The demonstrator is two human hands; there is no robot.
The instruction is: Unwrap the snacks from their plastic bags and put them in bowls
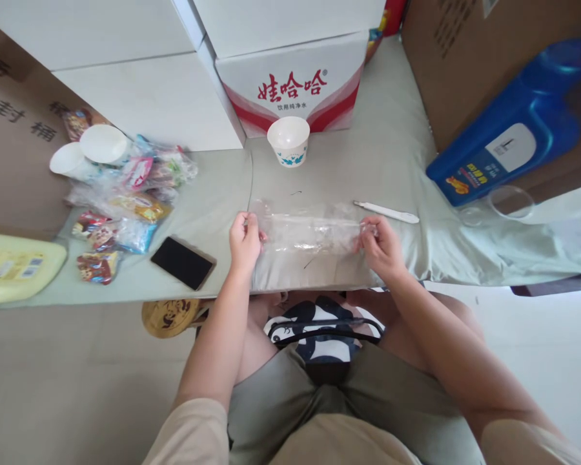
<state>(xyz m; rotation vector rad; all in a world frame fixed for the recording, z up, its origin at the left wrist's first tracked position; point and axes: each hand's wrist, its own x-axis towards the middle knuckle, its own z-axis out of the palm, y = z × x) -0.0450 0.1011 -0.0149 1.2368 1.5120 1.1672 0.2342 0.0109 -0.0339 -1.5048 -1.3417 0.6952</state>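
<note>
Plastic wrapper stretches over the bench, between the cup and the near edge; left hand pinches one end, right hand the other. Spreading looks mostly done; creases remain, neither end released.

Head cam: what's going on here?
The left hand and right hand each pinch one end of a piece of clear plastic, spread between them over a cloth-covered table. A slim white tool lies just beyond the right hand. A paper cup stands beyond the plastic; a phone lies left of the left hand.
</note>
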